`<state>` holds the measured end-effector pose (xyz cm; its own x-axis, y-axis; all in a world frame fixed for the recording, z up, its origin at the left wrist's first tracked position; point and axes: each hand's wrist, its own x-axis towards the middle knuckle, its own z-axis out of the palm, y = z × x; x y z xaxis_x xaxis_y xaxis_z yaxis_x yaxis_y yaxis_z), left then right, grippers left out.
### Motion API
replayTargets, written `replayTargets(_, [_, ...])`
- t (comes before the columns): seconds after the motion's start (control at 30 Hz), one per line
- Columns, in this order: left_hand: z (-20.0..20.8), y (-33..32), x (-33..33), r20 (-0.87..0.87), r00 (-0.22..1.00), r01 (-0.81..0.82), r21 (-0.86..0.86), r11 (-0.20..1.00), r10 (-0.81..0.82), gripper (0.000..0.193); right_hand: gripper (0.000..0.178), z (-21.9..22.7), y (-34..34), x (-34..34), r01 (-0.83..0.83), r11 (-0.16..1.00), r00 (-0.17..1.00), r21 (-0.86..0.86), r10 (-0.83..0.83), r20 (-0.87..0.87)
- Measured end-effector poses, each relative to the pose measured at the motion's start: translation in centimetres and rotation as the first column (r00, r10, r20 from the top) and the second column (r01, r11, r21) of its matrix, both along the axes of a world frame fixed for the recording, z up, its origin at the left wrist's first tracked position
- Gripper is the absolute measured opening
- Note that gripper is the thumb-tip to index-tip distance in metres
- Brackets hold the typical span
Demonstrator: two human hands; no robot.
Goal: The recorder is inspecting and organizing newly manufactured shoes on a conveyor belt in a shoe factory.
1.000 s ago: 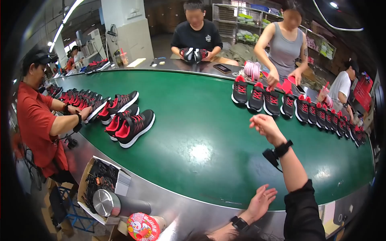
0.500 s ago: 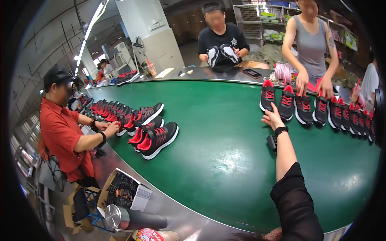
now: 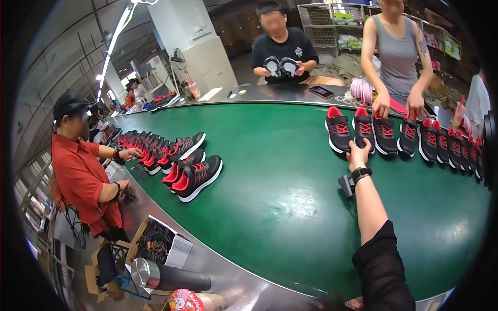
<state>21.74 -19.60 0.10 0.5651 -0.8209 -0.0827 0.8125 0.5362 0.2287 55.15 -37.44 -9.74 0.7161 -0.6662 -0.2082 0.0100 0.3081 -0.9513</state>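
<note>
Right hand (image 3: 359, 154) is reaching farther out vs 0.5 s ago, now touching the heel of a black-and-red sneaker (image 3: 363, 127), second in the row on the far side of the green conveyor desk (image 3: 290, 207). Fingers are spread loosely over the heel, not pinching anything. Black smartwatch (image 3: 361, 173) is sitting on that wrist, small black device (image 3: 346, 185) hanging just beside it. Left hand is mostly out of frame at the bottom edge, grip state: cannot tell.

Sneaker is standing upright, toe pointing away, w/ another sneaker (image 3: 338, 129) just left of it and more pairs lining up to the right. Person in grey top is pressing both hands onto the next sneakers (image 3: 386, 133) in that row. Person in black tee is holding a shoe pair (image 3: 280, 66) behind the desk. Person in red shirt (image 3: 78, 176) is handling the sneaker cluster (image 3: 171, 155) on the near-left side. Steel flask (image 3: 168, 277) is lying below the desk edge.
</note>
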Motion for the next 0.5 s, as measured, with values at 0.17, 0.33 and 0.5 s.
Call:
replayTargets(0.17, [-0.9,-3.6,-0.7,0.026,1.000,0.007,0.049,0.999,-0.008,0.041,0.053,-0.5,-1.9,-1.0,-0.078,0.997,0.997,-0.007,0.078,-0.016])
replayTargets(0.33, [-6.7,-9.2,-4.5,0.051,0.997,0.060,0.057,0.997,-0.063,0.039,0.050,0.2,-1.6,-5.6,-0.249,0.968,0.966,0.037,0.251,-0.065])
replayTargets(0.5, [-12.1,-11.2,-6.4,0.029,1.000,0.010,-0.052,0.999,-0.009,0.021,0.046,0.6,-11.4,-15.6,-0.575,0.812,0.792,0.100,0.583,-0.181])
